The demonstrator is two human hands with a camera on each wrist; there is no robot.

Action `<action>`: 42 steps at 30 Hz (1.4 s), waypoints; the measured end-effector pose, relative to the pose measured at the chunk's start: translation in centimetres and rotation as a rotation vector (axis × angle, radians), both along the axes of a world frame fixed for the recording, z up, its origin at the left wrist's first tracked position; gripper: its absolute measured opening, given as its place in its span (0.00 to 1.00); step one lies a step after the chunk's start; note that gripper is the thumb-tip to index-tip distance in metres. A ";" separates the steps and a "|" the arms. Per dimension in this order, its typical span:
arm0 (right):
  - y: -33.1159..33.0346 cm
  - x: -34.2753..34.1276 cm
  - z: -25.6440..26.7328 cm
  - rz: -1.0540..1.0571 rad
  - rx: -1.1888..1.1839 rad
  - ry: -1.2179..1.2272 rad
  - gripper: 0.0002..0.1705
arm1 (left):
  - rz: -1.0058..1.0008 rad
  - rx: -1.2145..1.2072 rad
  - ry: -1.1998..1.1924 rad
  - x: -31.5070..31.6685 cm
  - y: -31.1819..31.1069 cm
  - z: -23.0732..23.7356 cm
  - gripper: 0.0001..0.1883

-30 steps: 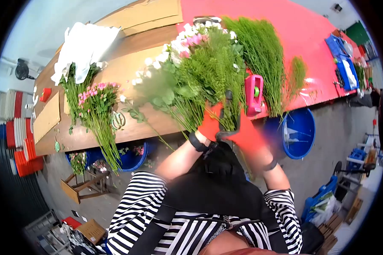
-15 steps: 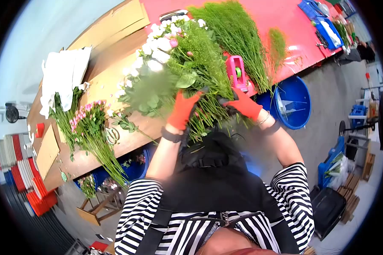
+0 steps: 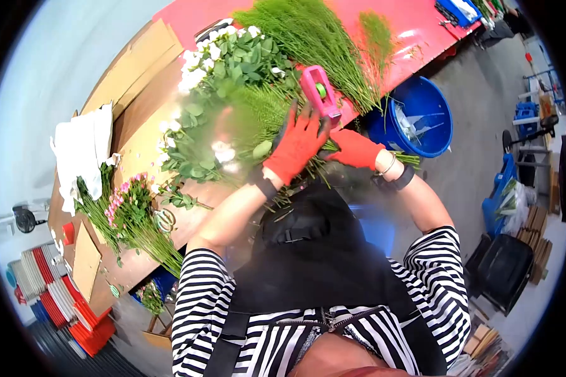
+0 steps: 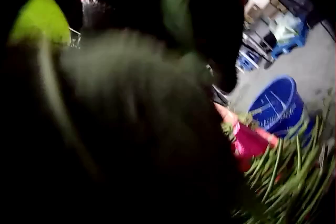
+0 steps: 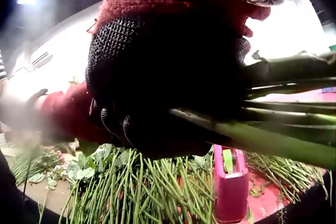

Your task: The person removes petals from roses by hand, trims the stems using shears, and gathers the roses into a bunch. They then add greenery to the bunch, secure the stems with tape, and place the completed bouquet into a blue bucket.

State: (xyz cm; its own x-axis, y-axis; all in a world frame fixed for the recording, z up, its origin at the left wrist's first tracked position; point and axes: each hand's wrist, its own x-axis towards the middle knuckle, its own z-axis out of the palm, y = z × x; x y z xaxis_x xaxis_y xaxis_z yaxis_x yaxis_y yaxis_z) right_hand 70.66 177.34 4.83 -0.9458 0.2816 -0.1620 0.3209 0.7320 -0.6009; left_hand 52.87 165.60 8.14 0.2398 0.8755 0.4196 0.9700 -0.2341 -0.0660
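My right hand point(image 3: 355, 149), in a red glove with black palm, grips a bundle of green flower stems point(image 5: 283, 140). The cut ends stick out past its wrist in the head view. My left hand point(image 3: 299, 144), gloved alike, lies across the bouquet's greenery point(image 3: 258, 110) with its fingers extended. Blurred white roses point(image 3: 223, 151) show left of it. A pink tape dispenser point(image 3: 317, 91) with a green roll stands just beyond both hands. The left wrist view is mostly dark, with a bright leaf point(image 4: 39, 19) close to the camera.
Loose green filler stems point(image 3: 308, 38) lie on the red table cover point(image 3: 415, 47). White flowers point(image 3: 198, 75) with leaves are heaped behind the hands. Pink roses point(image 3: 129, 195) and green-handled scissors point(image 3: 165, 220) lie at left. A blue bucket point(image 3: 437, 119) stands right of the table edge.
The bouquet has turned from upright to sideways, its stems now pointing right. The left hand has moved up and right, closer to the right hand. The head view has shifted.
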 end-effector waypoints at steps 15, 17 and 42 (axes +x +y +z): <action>9.0 1.6 -8.0 -0.525 -0.486 0.217 0.29 | 0.104 -0.503 -0.372 5.5 2.3 -8.7 0.05; 9.6 -0.3 -8.3 -0.559 -0.169 -0.018 0.26 | 0.123 -0.532 -0.379 5.8 3.1 -9.1 0.04; 0.8 5.4 -10.7 -0.969 -0.963 0.571 0.27 | 0.116 -0.723 -0.694 2.5 6.1 -4.4 0.35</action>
State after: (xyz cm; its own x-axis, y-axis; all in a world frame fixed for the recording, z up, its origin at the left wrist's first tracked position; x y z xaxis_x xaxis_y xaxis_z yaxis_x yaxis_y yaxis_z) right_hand 76.04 178.09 -5.86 -0.4545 0.8282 -0.3278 -0.0013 -0.3687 -0.9296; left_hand 55.40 171.72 3.74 0.0419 0.9775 -0.2069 0.7593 0.1035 0.6425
